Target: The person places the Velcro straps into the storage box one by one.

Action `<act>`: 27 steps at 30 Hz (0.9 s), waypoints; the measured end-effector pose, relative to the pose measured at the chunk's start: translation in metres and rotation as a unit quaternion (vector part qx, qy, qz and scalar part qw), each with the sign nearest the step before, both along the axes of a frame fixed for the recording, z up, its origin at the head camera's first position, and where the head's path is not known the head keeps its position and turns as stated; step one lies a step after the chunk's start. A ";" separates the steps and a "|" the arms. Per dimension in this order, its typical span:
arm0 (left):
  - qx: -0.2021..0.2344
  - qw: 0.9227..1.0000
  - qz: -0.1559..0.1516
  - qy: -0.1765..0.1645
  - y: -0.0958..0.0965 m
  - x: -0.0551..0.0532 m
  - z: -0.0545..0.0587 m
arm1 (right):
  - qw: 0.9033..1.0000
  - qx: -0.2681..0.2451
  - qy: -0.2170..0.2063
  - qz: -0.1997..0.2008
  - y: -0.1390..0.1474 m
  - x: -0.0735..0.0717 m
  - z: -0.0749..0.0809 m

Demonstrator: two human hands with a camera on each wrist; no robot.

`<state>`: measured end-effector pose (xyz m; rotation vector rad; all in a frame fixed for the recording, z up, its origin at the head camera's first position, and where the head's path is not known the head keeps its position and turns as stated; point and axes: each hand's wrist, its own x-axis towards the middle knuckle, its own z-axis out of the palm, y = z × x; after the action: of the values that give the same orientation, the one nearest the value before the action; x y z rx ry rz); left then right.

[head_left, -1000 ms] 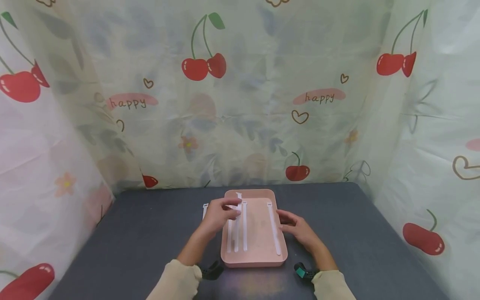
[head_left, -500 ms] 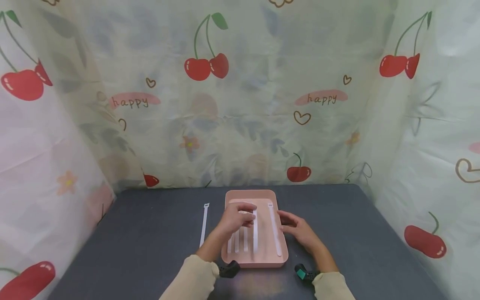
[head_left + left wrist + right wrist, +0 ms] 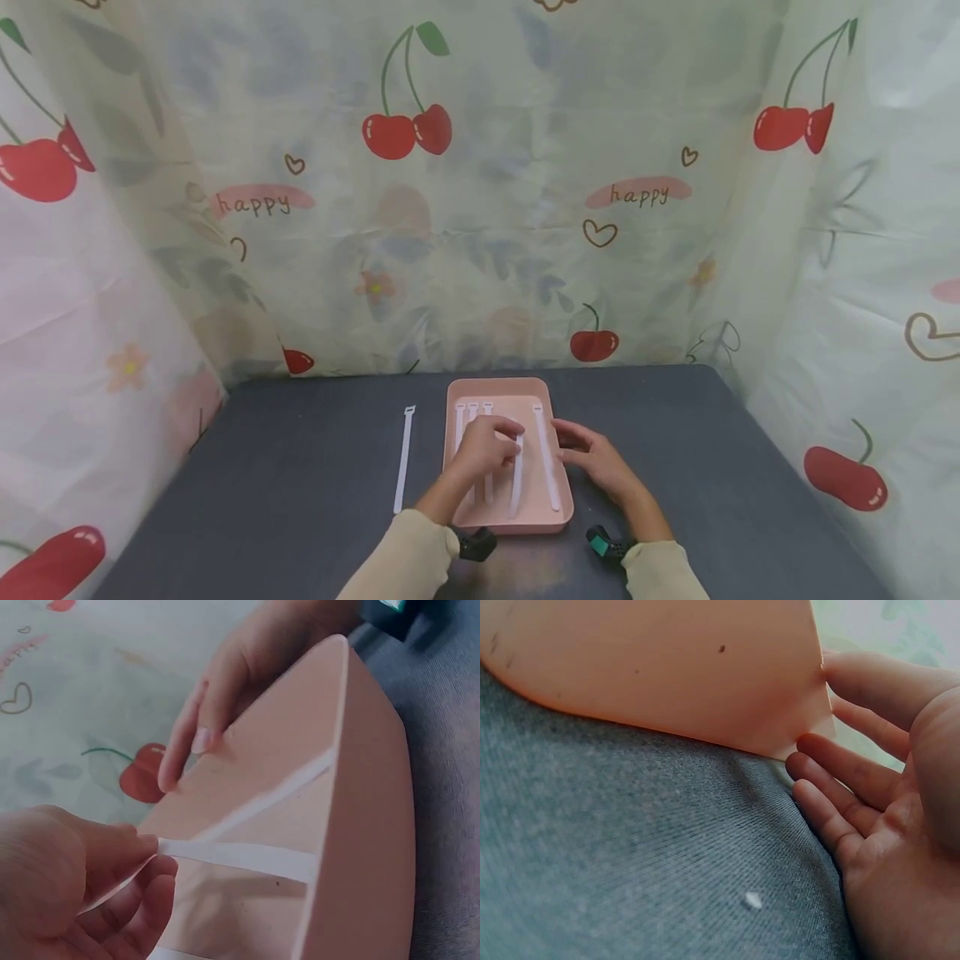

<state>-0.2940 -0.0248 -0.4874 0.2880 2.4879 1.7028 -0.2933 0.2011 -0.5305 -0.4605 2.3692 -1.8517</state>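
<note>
My left hand (image 3: 483, 450) pinches one end of a flat white cable strap (image 3: 517, 477) between thumb and fingers, over the pink tray (image 3: 513, 528). The left wrist view shows this strap (image 3: 240, 856) stretching from the fingertips toward the tray's wall. Several similar straps (image 3: 460, 421) lie lengthwise in the tray's left part, partly covered by the hand; another strap (image 3: 547, 462) lies near its right side. With relaxed, extended fingers, my right hand (image 3: 600, 462) touches the outside of the tray's right wall (image 3: 645, 667).
One more white strap (image 3: 403, 461) lies on the dark grey table (image 3: 322, 467) left of the tray. A printed curtain (image 3: 480, 275) encloses the back and both sides. A small white speck (image 3: 753, 900) shows on the cloth near my right hand.
My left hand has carried the strap rightward across the tray and lowered its far end toward the bottom. The straps at the left have come into view. My right hand stays at the wall.
</note>
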 end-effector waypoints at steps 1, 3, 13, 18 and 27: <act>-0.015 1.000 0.003 0.004 0.001 -0.001 -0.001 | 1.000 -0.001 0.001 0.002 0.000 0.000 0.000; -0.048 0.999 0.006 0.018 0.002 -0.002 -0.004 | 1.000 -0.002 0.003 0.007 0.000 0.000 -0.001; -0.149 0.986 -0.019 0.067 0.005 -0.009 -0.011 | 1.000 -0.001 0.002 0.005 0.001 -0.002 -0.002; -0.185 0.980 -0.028 0.066 0.008 -0.014 -0.009 | 1.000 -0.001 -0.002 0.004 0.002 -0.003 -0.001; -0.246 0.967 -0.038 0.059 0.014 -0.019 -0.007 | 1.000 0.000 0.004 0.007 0.002 -0.001 -0.002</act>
<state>-0.3127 -0.0112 -0.4944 0.4335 2.8323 1.0140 -0.2947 0.2026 -0.5329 -0.4833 2.3643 -1.8469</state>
